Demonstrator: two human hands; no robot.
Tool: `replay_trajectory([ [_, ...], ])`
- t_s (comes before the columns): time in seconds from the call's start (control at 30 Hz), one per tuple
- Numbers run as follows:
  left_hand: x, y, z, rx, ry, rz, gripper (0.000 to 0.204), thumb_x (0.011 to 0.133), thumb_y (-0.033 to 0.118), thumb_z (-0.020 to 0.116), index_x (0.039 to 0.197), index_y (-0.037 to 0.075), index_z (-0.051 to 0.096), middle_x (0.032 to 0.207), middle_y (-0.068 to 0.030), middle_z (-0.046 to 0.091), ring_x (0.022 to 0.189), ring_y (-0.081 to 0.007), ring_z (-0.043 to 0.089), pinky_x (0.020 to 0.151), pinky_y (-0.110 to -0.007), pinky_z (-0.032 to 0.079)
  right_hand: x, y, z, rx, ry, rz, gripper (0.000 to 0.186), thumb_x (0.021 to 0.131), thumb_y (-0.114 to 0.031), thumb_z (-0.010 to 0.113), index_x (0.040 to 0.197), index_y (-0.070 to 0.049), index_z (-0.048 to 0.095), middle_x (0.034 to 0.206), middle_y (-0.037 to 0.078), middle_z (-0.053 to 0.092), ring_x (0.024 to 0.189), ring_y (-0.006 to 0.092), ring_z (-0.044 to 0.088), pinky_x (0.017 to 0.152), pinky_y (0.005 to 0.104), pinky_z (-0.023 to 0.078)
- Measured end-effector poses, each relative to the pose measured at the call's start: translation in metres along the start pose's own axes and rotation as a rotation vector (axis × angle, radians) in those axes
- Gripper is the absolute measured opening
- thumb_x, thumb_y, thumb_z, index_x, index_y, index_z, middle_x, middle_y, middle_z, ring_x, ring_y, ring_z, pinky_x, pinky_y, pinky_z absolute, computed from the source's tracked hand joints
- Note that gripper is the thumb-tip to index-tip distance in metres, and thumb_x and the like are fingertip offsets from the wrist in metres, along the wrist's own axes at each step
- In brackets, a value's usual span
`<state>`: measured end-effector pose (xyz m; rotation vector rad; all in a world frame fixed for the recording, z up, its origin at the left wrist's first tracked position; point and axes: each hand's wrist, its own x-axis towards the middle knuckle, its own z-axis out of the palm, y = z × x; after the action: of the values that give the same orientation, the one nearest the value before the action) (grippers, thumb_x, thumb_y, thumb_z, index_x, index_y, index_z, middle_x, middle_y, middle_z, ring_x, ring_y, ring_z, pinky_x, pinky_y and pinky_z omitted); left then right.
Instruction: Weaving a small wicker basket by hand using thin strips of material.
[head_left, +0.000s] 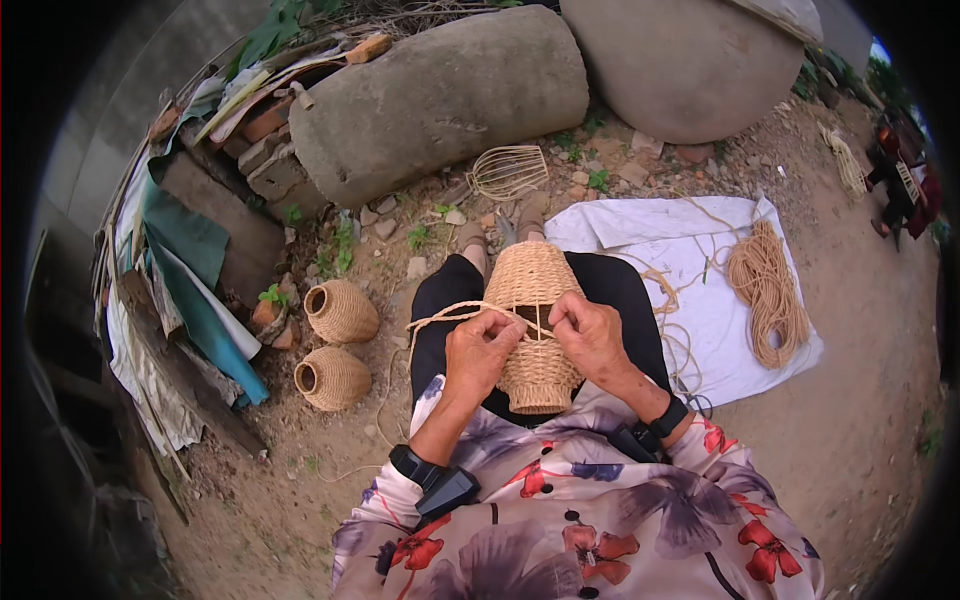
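A woven straw-coloured basket [533,275] lies across my lap, its narrow neck turned toward me. Around its middle is a gap where bare upright ribs show between two woven bands. My left hand [480,350] is closed in a pinch on a twisted cord [447,314] at the gap's left side. A loop of that cord sticks out to the left over my thigh, and a strand crosses the gap toward the right. At the gap's right edge my right hand [592,338] is closed, its fingertips curled against the basket; what they pinch is hidden.
Two finished-looking round baskets [342,311] lie on the ground at left. A coil of cord [768,290] rests on a white sheet [722,365] at right. Beyond my feet are an open rib frame [508,172] and a concrete cylinder [440,105]. Tarps and boards [190,240] pile up at left.
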<state>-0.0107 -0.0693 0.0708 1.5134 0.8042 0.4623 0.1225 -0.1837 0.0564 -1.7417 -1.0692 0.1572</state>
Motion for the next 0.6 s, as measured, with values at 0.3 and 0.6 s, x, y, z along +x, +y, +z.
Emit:
replay_trajectory([
  [0.3,0.011,0.004,0.016,0.887,0.137,0.331,0.027,0.076,0.009,0.060,0.099,0.010,0.046,0.070,-0.0181,0.063,0.067,-0.0393,0.062,0.060,-0.049,0.047,0.000,0.001,0.006,-0.035,-0.012,-0.014,0.002,0.076,-0.005,0.056,0.076,-0.007,0.056,0.063,0.010,0.061,0.059,0.0304,0.062,0.054,0.0398,0.047],
  [0.6,0.009,-0.014,-0.007,0.313,0.224,0.208,0.030,0.069,0.003,0.065,0.096,0.006,0.052,0.062,-0.0045,0.060,0.055,-0.0127,0.056,0.054,-0.030,0.046,0.002,0.002,-0.002,0.002,-0.023,0.021,0.002,0.075,-0.005,0.055,0.077,-0.007,0.056,0.062,0.010,0.060,0.057,0.0296,0.061,0.053,0.0393,0.046],
])
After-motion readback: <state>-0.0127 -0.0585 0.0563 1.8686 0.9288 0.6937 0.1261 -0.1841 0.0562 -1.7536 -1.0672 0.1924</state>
